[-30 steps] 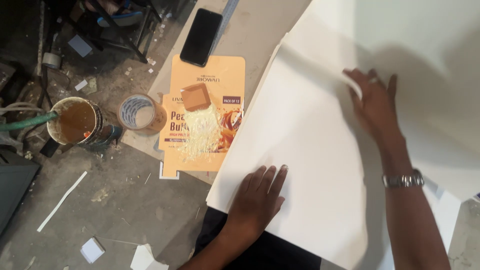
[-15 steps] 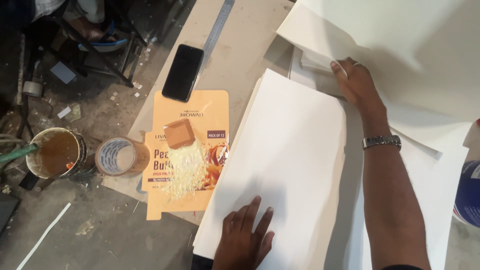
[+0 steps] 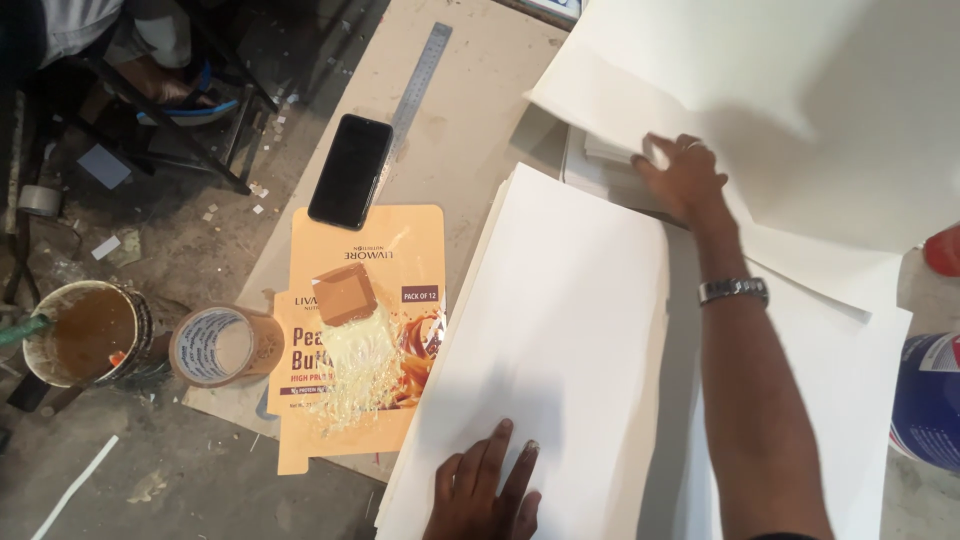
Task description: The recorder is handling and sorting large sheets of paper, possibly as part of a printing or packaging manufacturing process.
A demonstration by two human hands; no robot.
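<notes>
Hands first: the left hand (image 3: 487,490) is flat, fingers spread, pressing on the near end of the white sheet stack (image 3: 560,330), not gripping anything. The right hand (image 3: 682,175) is reaching across to the far side, fingers loosely curled on a smaller pile of white sheets (image 3: 605,165) under a big lifted sheet (image 3: 800,110). Looks like the fingertips are just resting on the edge, though the shadow makes it hard to be sure. There's a metal wristwatch (image 3: 733,290) on that arm.

The stack lies on the bench (image 3: 470,120), a plain brownish board. Just left of it is a flattened orange carton (image 3: 360,340), glossy print, with a small brown block (image 3: 347,293) sitting on top. A black phone (image 3: 351,170) lies beyond the carton, and a steel ruler (image 3: 420,75) beyond that.

Off the bench edge there's a roll of brown tape (image 3: 222,345) and a grubby tin of brown glue (image 3: 88,332) on the dusty floor. A blue container (image 3: 930,400) peeks in at the right.
</notes>
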